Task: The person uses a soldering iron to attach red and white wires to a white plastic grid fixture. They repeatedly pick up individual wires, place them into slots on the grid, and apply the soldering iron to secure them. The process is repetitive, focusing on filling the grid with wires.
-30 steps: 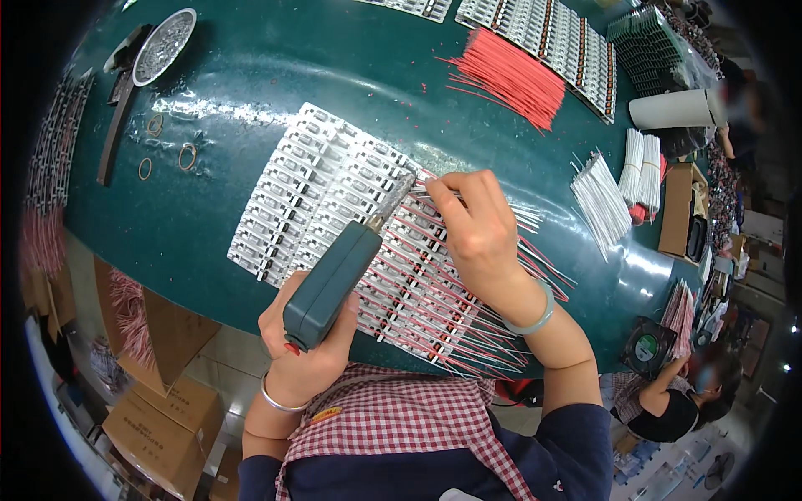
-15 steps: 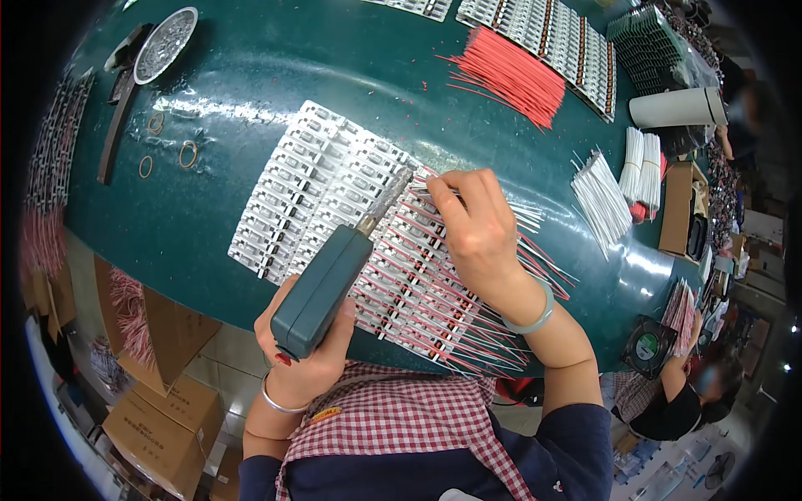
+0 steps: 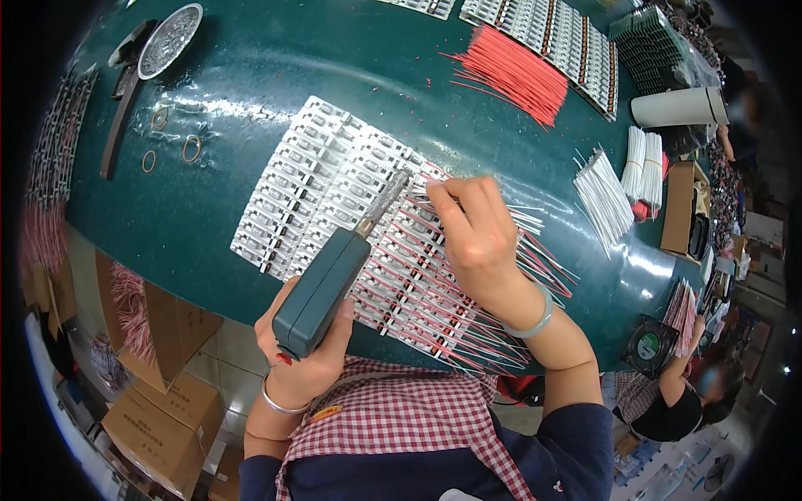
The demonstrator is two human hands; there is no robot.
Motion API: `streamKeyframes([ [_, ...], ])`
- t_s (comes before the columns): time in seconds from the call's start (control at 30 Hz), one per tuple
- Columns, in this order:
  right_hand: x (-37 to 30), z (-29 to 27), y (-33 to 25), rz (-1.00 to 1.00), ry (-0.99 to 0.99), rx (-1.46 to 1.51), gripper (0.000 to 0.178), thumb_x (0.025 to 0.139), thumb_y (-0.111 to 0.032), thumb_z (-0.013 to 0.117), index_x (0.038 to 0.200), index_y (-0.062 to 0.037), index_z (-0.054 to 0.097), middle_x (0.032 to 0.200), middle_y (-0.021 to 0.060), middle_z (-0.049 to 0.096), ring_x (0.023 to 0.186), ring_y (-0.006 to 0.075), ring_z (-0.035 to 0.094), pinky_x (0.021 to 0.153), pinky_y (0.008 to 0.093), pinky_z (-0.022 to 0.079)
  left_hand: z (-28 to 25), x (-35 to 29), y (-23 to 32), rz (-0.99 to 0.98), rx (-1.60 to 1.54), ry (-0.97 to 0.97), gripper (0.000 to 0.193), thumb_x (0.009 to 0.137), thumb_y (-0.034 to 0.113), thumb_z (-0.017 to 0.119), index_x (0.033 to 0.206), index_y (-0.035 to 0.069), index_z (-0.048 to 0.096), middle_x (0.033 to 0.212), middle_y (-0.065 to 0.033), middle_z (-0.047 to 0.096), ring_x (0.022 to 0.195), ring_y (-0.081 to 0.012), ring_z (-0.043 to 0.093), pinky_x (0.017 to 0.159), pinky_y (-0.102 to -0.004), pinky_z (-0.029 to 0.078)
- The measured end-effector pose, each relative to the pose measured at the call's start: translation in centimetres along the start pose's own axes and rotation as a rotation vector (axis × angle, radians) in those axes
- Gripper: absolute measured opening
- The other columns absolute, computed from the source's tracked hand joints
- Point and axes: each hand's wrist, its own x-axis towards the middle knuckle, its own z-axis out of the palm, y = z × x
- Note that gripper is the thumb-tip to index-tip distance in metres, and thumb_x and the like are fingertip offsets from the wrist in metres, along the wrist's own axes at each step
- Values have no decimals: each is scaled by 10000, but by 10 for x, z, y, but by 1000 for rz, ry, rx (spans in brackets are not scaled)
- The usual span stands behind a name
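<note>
While the soldering iron (image 3: pixel 327 282) stays clamped in the left hand (image 3: pixel 306 351), a wire is pinched by the right hand (image 3: pixel 478 230) at 12 o'clock on the board panel (image 3: pixel 334 200), positions barely shifted.

Brown cardboard boxes beside a green worktable.
Two plain brown cardboard cartons (image 3: pixel 159 417) are stacked on the floor at the lower left, below the table edge. A small open brown cardboard box (image 3: pixel 678 207) is seen standing on the table's right edge. No signs or screens are seen.
</note>
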Motion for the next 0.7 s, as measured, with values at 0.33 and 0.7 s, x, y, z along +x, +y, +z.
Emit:
streamKeyframes([
  [0.33, 0, 2, -1, -6, -14, -18, 355, 693, 18, 644, 1036, 109, 636, 957, 167, 594, 847, 295, 576, 696, 371, 509, 3, -1, 0, -4, 3, -16, 150, 776, -72, 715, 917, -53, 668, 818, -86, 642, 664, -145, 604, 609, -262, 477],
  [0.7, 2, 0, -3, 0, -27, -32, 348, 695, 15, 651, 1030, 109, 637, 947, 165, 589, 847, 293, 573, 701, 371, 510, -2, -4, 5, -37, 48, -21, 137, 757, -64, 719, 881, -61, 662, 808, -114, 634, 638, -176, 610, 585, -277, 481],
])
